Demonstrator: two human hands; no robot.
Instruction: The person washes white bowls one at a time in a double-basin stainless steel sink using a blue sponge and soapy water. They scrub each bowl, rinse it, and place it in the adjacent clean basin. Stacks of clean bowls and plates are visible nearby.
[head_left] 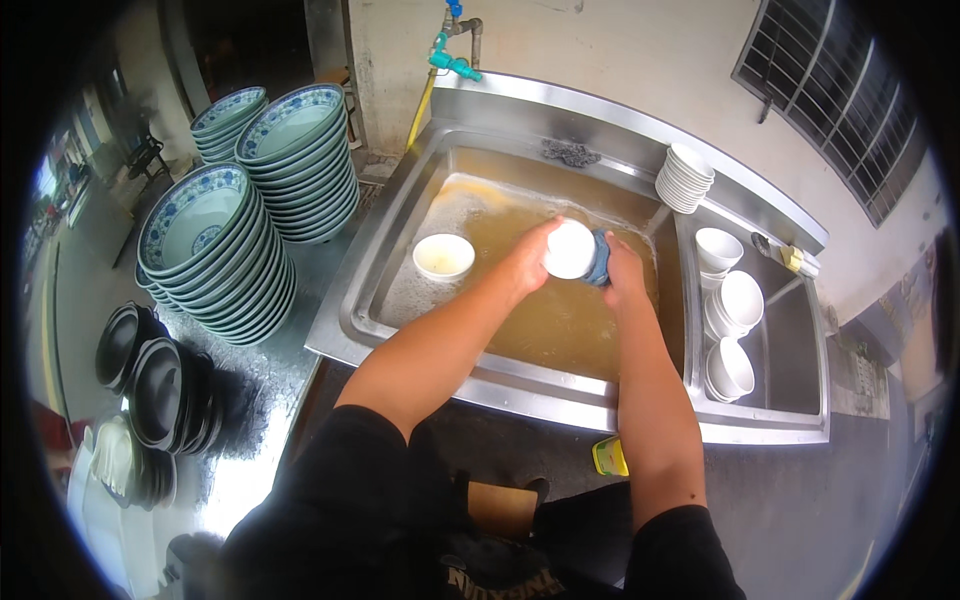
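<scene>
Over the murky water of a large steel sink [400, 190], my left hand [532, 258] grips a small white bowl [569, 250] by its left side. My right hand [625, 270] is closed around a blue-grey cloth [599, 258], pressed against the bowl's right side. Some of my fingers are hidden behind the bowl and cloth. Another white bowl [443, 262] sits upright in the foamy water to the left, apart from both hands.
Tall stacks of patterned bowls [232, 270] and dark dishes [158, 395] stand on the left table. White bowls [733, 370] line the sink's right section, near stacked small dishes [684, 180]. A dark scouring pad [570, 152] lies on the back ledge, right of a green tap [455, 65].
</scene>
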